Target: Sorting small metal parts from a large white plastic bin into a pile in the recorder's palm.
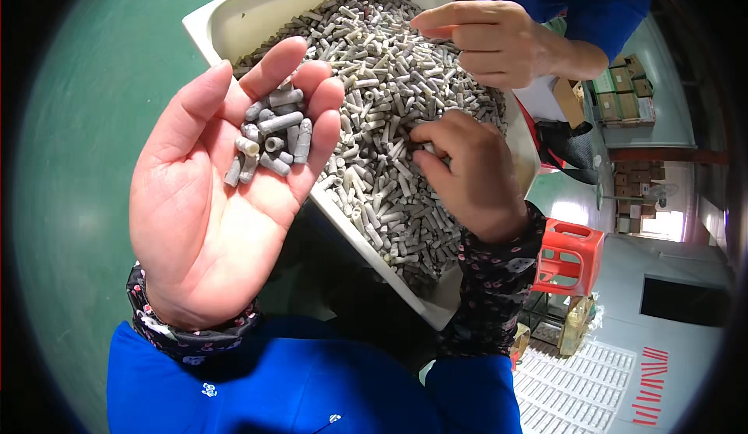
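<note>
My left hand (226, 177) is held palm up, its fingers slightly curled, cradling several short grey cylindrical pieces (273, 134). Some of these look hollow at one end, and one has a pale yellowish end. Below and beyond it, a cream-white tub (366, 251) is heaped with a great many similar grey and off-white pieces (374, 91). Over the right part of the heap, my right hand (475, 173) has its thumb and index finger brought close together at the pieces. What lies between those fingertips is partly hidden.
Across the tub, another person in blue reaches a hand (506, 40) over the heap. A red plastic stool (569, 256) stands to the right, with a white slatted panel (580, 387) below it. Cardboard boxes (623, 95) are stacked farther off. Green floor (93, 177) lies to the left.
</note>
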`<state>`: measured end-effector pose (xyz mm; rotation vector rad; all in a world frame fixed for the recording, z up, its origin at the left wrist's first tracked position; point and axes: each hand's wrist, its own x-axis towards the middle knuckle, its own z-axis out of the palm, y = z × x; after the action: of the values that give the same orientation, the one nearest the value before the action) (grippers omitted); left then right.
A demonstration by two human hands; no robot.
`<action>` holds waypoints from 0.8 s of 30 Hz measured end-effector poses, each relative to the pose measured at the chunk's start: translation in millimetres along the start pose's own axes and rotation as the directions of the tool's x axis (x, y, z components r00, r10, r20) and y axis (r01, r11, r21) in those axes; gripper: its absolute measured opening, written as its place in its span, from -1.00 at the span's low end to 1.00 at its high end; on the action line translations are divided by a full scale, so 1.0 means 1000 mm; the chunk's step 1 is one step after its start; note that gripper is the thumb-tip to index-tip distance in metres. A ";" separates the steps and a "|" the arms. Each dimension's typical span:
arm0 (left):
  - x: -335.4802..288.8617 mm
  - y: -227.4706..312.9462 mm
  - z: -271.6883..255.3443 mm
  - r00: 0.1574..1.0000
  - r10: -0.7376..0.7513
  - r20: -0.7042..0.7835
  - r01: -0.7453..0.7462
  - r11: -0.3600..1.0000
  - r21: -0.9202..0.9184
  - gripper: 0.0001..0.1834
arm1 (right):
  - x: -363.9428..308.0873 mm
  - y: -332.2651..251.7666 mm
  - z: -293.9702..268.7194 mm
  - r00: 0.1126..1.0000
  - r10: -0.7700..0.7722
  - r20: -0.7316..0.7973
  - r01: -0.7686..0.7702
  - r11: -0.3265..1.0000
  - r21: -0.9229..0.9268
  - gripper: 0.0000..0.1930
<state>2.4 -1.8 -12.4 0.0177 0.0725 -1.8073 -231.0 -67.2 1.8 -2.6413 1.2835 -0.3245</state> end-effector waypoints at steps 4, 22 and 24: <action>-0.002 0.001 -0.001 1.000 0.010 -0.004 -0.010 1.000 0.018 -0.56 | 0.004 -0.010 0.004 0.998 -0.058 -0.018 0.054 0.985 -0.162 -0.95; 0.000 -0.008 -0.003 0.996 -0.090 -0.012 0.090 0.996 0.010 -0.58 | 0.048 -0.051 -0.018 0.733 -0.426 -0.530 0.553 0.828 0.099 -0.81; 0.001 -0.008 0.003 0.993 -0.085 -0.086 0.083 0.996 -0.031 -0.58 | 0.036 -0.047 -0.015 0.840 -0.174 -0.514 0.339 0.908 0.246 -0.90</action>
<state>-5.2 -1.5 -8.9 0.0748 0.1623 -1.8891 -177.9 -67.9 32.5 -2.5128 0.8581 -1.1988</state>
